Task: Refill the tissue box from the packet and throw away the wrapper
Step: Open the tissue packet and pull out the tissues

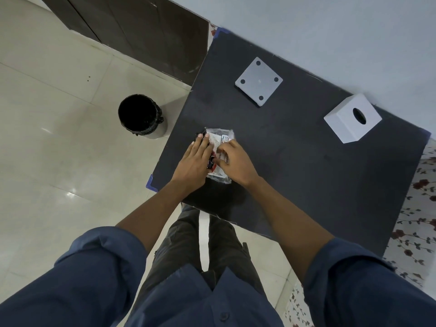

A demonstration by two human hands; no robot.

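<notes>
A clear plastic tissue packet point(218, 138) with red and black print lies near the left front of the black table point(295, 161). My left hand point(194, 162) lies flat on its left side, pressing it down. My right hand point(234, 161) pinches the wrapper at the packet's middle. The white tissue box point(352, 119), with a round hole in its top, stands at the back right of the table. Its flat white base plate point(258, 81), with a dark dot at each corner, lies apart at the back middle.
A small bin point(141, 116) lined with a black bag stands on the tiled floor left of the table. A dark cabinet point(132, 27) runs along the wall behind it. A floral cloth point(415, 208) lies right of the table.
</notes>
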